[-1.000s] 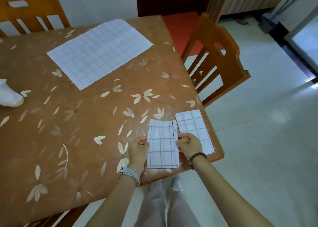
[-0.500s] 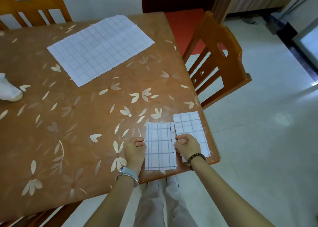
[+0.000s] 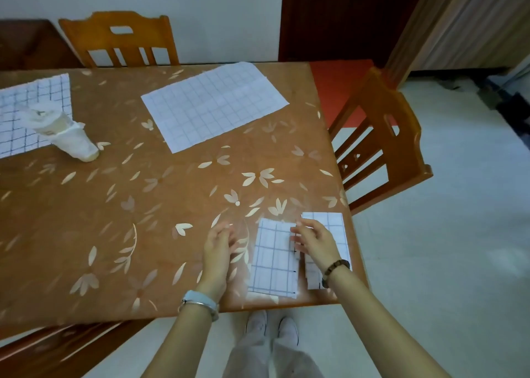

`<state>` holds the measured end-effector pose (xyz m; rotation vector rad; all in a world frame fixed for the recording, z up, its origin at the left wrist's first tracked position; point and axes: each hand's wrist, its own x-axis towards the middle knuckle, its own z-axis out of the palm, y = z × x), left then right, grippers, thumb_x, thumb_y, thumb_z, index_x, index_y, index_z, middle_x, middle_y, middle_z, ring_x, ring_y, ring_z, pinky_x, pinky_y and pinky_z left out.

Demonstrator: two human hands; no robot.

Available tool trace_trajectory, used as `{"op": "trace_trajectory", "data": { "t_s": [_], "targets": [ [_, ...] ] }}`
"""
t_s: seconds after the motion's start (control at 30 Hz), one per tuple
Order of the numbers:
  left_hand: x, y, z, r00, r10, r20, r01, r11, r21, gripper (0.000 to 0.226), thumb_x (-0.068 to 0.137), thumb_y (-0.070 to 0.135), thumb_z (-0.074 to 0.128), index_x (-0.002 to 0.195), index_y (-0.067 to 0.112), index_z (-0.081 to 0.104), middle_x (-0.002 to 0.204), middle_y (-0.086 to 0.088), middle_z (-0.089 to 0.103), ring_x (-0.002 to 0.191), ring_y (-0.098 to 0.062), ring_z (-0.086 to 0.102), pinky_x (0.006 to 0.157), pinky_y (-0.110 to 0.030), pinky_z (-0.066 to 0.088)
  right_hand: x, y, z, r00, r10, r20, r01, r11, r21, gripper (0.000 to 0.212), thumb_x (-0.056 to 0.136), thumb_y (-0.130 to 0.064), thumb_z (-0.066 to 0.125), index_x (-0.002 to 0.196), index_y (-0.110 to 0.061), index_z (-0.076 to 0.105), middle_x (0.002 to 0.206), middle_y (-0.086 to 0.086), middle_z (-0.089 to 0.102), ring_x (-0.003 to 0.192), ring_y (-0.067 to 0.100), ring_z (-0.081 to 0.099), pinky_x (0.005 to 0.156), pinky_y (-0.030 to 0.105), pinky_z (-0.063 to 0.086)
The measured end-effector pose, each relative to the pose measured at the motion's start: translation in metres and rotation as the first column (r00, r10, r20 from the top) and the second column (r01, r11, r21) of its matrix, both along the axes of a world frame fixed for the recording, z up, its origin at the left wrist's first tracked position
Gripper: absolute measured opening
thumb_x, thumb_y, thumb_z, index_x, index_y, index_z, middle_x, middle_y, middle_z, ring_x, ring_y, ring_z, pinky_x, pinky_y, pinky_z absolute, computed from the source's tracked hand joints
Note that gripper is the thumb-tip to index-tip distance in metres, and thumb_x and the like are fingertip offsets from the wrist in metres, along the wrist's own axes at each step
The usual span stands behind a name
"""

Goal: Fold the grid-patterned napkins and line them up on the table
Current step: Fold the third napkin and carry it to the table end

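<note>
Right now your right fingers [image 3: 300, 231] are loosely spread and grip nothing. They hang over the right edge of the folded napkin [image 3: 272, 263], and I cannot tell whether the tips touch the paper. The right hand [image 3: 315, 241] behind them covers much of the second folded napkin [image 3: 335, 227], which lies just right of the folded napkin. A narrow strip of table shows between the two at the near end. The beaded bracelet [image 3: 336, 266] on that wrist hides more of it.

Your left fingers [image 3: 227, 231] are blurred. They look relaxed and empty, and the left hand [image 3: 218, 245] sits just left of the folded napkin, apart from it. Whether it rests on the table [image 3: 114, 220] or hovers is hard to make out. A pale watch [image 3: 199, 303] circles that wrist.

Well beyond the folded napkin, an unfolded napkin [image 3: 215, 105] lies flat and slightly skewed. Far to the left of the folded napkin another gridded sheet [image 3: 25, 111] is cut off by the frame edge. A cup [image 3: 68, 136] wrapped in something white stands on its near corner, and its contents are unclear.

One wooden chair [image 3: 120, 39] stands beyond the table and another wooden chair [image 3: 381, 136] stands to the right. Below the folded napkin, past the table edge, your shoes [image 3: 272, 326] show on the floor.
</note>
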<state>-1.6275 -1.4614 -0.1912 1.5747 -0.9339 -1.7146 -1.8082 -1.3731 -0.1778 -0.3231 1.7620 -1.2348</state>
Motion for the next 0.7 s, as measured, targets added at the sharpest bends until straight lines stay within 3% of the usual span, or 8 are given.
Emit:
{"op": "trace_trajectory", "data": {
  "t_s": [0.13, 0.27, 0.4, 0.7],
  "targets": [
    [0.009, 0.0, 0.015, 0.994, 0.087, -0.062, -0.088, 0.996, -0.017, 0.023, 0.103, 0.027, 0.046, 0.118, 0.018, 0.061, 0.11, 0.0, 0.068, 0.075, 0.003, 0.071, 0.077, -0.028, 0.052, 0.005, -0.011, 0.012, 0.997, 0.056, 0.061, -0.053, 0.997, -0.049, 0.021, 0.097, -0.028, 0.053, 0.113, -0.014, 0.059, 0.108, 0.006, 0.068, 0.099, 0.024, 0.068, 0.082, 0.028, 0.056],
    [0.026, 0.004, 0.03, 0.976, 0.174, -0.132, -0.183, 0.981, -0.059, 0.026, 0.105, 0.023, 0.04, 0.119, 0.014, 0.061, 0.116, -0.006, 0.066, 0.082, -0.005, 0.072, 0.098, -0.04, 0.05, 0.015, -0.024, 0.022, 0.985, 0.145, 0.094, -0.136, 0.986, -0.094, 0.03, 0.099, -0.029, 0.049, 0.119, -0.009, 0.059, 0.111, 0.007, 0.068, 0.102, 0.029, 0.067, 0.087, 0.035, 0.056],
    [0.053, 0.011, 0.051, 0.944, 0.277, -0.176, -0.298, 0.949, -0.104, 0.028, 0.106, 0.024, 0.037, 0.116, 0.019, 0.063, 0.118, -0.004, 0.067, 0.112, -0.019, 0.064, 0.099, -0.037, 0.049, 0.036, -0.041, 0.031, 0.96, 0.26, 0.106, -0.243, 0.959, -0.145, 0.03, 0.1, -0.029, 0.048, 0.12, -0.011, 0.061, 0.113, 0.012, 0.067, 0.099, 0.03, 0.068, 0.087, 0.037, 0.057],
    [0.149, 0.026, 0.1, 0.86, 0.454, -0.235, -0.506, 0.821, -0.266, 0.04, 0.107, 0.032, 0.03, 0.132, 0.016, 0.056, 0.13, -0.006, 0.063, 0.117, -0.017, 0.063, 0.101, -0.038, 0.049, 0.126, -0.076, 0.077, 0.84, 0.54, 0.056, -0.506, 0.815, -0.283, 0.029, 0.103, -0.034, 0.037, 0.114, -0.021, 0.061, 0.113, 0.01, 0.069, 0.098, 0.027, 0.068, 0.087, 0.038, 0.055]
  ]
}}
